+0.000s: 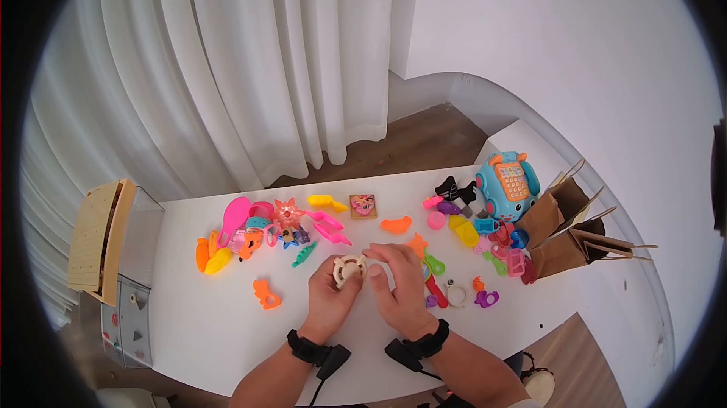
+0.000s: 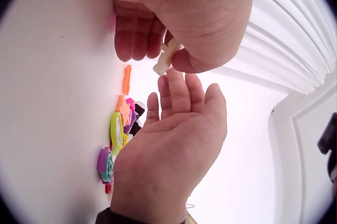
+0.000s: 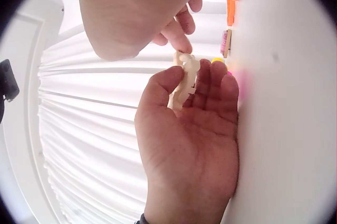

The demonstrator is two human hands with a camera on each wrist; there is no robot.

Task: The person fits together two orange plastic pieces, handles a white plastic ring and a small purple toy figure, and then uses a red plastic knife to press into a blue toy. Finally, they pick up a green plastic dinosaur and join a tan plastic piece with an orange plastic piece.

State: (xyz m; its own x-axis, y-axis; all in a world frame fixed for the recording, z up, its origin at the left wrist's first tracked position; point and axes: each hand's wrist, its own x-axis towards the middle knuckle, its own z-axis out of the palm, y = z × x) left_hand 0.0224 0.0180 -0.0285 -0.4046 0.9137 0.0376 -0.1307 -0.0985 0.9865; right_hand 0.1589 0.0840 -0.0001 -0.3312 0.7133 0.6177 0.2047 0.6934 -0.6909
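My left hand (image 1: 327,303) pinches a cream, ring-shaped toy piece (image 1: 340,265) with cut-out openings, held over the white table near its front. In the right wrist view the left thumb presses on one face of the toy piece (image 3: 185,88), and the other fingers stretch out behind it. My right hand (image 1: 403,288) is beside it on the right, fingers mostly extended and palm bare. Its fingertips reach the edge of the piece, as the right hand (image 2: 168,145) shows from the left wrist view.
On the white table (image 1: 204,325), an orange toy (image 1: 266,294) lies left of the hands. Colourful toys, including a pink paddle (image 1: 235,215), cluster further left. At the right are more small toys, a blue toy phone (image 1: 496,188) and brown paper bags (image 1: 556,249). A drawer box (image 1: 132,256) stands far left.
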